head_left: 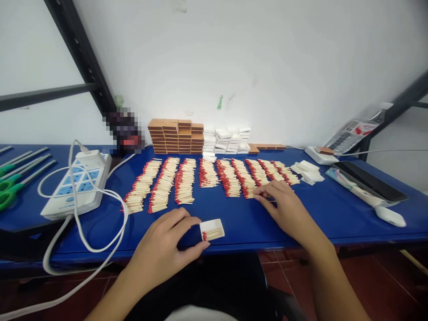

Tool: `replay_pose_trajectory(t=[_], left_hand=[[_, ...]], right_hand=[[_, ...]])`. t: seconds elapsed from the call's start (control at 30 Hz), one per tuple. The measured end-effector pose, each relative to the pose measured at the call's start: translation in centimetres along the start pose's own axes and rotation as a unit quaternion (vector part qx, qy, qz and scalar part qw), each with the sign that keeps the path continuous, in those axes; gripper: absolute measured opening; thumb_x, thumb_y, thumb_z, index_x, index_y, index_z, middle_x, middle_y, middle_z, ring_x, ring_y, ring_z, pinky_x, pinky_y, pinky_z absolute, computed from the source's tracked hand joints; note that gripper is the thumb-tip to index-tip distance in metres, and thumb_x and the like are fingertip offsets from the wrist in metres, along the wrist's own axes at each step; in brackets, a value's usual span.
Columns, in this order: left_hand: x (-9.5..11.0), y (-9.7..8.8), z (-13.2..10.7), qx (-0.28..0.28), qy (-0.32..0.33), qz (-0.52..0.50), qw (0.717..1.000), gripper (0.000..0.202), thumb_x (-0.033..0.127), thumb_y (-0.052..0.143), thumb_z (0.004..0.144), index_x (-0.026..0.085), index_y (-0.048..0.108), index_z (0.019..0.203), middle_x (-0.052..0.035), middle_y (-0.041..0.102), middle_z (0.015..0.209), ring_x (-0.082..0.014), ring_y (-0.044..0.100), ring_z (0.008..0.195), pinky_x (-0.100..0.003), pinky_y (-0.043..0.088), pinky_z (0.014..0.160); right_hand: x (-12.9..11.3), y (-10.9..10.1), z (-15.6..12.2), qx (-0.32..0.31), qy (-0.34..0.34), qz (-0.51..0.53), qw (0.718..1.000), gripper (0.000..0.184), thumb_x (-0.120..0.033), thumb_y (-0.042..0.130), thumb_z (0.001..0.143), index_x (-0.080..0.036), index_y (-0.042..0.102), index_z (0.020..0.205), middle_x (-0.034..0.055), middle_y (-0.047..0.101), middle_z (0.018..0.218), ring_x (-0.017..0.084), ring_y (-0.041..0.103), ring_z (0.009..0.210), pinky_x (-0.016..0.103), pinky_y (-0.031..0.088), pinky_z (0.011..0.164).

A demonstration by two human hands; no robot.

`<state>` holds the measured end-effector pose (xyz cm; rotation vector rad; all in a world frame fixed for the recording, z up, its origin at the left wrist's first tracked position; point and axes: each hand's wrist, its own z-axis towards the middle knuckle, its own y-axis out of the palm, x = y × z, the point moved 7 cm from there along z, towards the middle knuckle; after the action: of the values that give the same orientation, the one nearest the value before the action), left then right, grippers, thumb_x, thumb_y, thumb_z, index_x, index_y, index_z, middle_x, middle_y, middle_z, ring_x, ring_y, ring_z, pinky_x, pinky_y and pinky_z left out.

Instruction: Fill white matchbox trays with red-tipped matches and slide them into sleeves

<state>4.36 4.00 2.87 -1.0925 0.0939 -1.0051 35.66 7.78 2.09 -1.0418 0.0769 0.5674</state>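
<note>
My left hand (165, 247) rests on the blue table (234, 214) near its front edge, thumb and fingers pinching the side of a small white matchbox tray (211, 230) that holds a few red-tipped matches. My right hand (284, 205) lies further right, fingers bent over the near end of a row of matches (249, 183); whether it grips any is hidden. Several long rows of red-tipped matches (183, 180) stretch across the table behind both hands.
Brown matchbox sleeves (175, 136) and white trays (227, 140) are stacked against the wall. Loose white trays (307, 171) lie at right, beside a phone (369, 180). A white power strip (78, 185) with looping cable and green-handled scissors (13, 183) lie at left.
</note>
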Motion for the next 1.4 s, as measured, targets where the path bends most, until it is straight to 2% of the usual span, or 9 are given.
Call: replay_pose_trajectory(t=[0.4,0.6,0.8,0.87,0.97,1.07,1.17,1.3,1.4], left_hand=[[0.1,-0.1,0.1,0.007,0.002,-0.007,1.0,0.022,0.032,0.081,0.097,0.024,0.075,0.117,-0.0051,0.075,0.105,-0.0217,0.075,0.092,-0.032,0.06,0.082],[0.1,0.0,0.2,-0.002,0.002,0.002,1.0,0.022,0.033,0.081,0.097,0.024,0.074,0.116,-0.0055,0.075,0.106,-0.0219,0.075,0.092,-0.033,0.06,0.081],[0.1,0.0,0.1,-0.002,0.002,0.002,1.0,0.021,0.034,0.079,0.099,0.024,0.075,0.117,-0.0058,0.075,0.106,-0.0212,0.075,0.093,-0.034,0.06,0.083],[0.1,0.0,0.1,-0.004,0.0,0.001,1.0,0.022,0.034,0.08,0.098,0.024,0.075,0.117,-0.0055,0.075,0.106,-0.0211,0.075,0.092,-0.033,0.061,0.082],[0.1,0.0,0.2,0.001,0.003,-0.004,1.0,0.023,0.033,0.081,0.097,0.024,0.075,0.117,-0.0049,0.075,0.106,-0.0216,0.075,0.093,-0.033,0.06,0.082],[0.1,0.0,0.2,0.002,0.008,-0.008,1.0,0.024,0.031,0.082,0.097,0.023,0.074,0.117,-0.0048,0.074,0.106,-0.0219,0.075,0.092,-0.033,0.06,0.082],[0.1,0.1,0.1,-0.003,0.011,-0.006,1.0,0.025,0.029,0.081,0.097,0.023,0.073,0.119,-0.0054,0.074,0.107,-0.0225,0.074,0.094,-0.034,0.059,0.083],[0.2,0.1,0.1,-0.008,0.014,-0.008,1.0,0.022,0.029,0.08,0.097,0.022,0.072,0.117,-0.0054,0.073,0.106,-0.0221,0.073,0.092,-0.035,0.059,0.083],[0.2,0.1,0.1,-0.011,0.011,-0.011,1.0,0.023,0.028,0.081,0.097,0.023,0.072,0.117,-0.0052,0.073,0.107,-0.0223,0.072,0.093,-0.036,0.059,0.084]], right_hand=[[-0.8,-0.1,-0.2,-0.03,-0.003,0.007,1.0,0.016,-0.032,0.056,0.11,-0.025,0.065,0.1,0.0094,0.071,0.101,0.029,0.062,0.097,0.048,0.052,0.09],[-1.4,-0.2,-0.4,-0.065,-0.006,0.007,0.998,0.018,-0.032,0.055,0.111,-0.025,0.063,0.097,0.009,0.069,0.102,0.029,0.06,0.098,0.047,0.051,0.091],[-1.7,-0.4,-0.3,-0.055,0.001,0.02,0.998,0.02,-0.033,0.053,0.112,-0.026,0.063,0.096,0.0084,0.069,0.1,0.029,0.062,0.098,0.047,0.051,0.092],[-2.9,-0.6,-0.3,-0.055,0.0,0.036,0.998,0.019,-0.033,0.054,0.112,-0.026,0.064,0.097,0.0083,0.069,0.101,0.029,0.063,0.1,0.047,0.052,0.092],[-6.4,-0.2,-0.3,-0.075,-0.009,0.068,0.995,0.017,-0.032,0.054,0.114,-0.027,0.065,0.103,0.0082,0.07,0.105,0.028,0.063,0.105,0.044,0.053,0.093],[-10.6,1.0,-0.4,-0.102,-0.049,0.08,0.99,0.014,-0.027,0.054,0.114,-0.025,0.063,0.104,0.007,0.069,0.107,0.026,0.062,0.105,0.043,0.052,0.094],[-13.5,2.7,-0.5,-0.118,-0.097,0.036,0.988,0.012,-0.019,0.056,0.112,-0.022,0.063,0.103,0.0067,0.066,0.105,0.026,0.059,0.1,0.043,0.051,0.09],[-14.7,3.8,-0.6,-0.124,-0.123,-0.022,0.984,0.014,-0.012,0.055,0.11,-0.019,0.064,0.102,0.0072,0.065,0.102,0.027,0.057,0.096,0.045,0.049,0.085],[-14.3,3.5,-0.7,-0.134,-0.116,-0.003,0.984,0.015,-0.016,0.052,0.112,-0.02,0.064,0.103,0.0077,0.065,0.103,0.027,0.057,0.098,0.045,0.05,0.087]])
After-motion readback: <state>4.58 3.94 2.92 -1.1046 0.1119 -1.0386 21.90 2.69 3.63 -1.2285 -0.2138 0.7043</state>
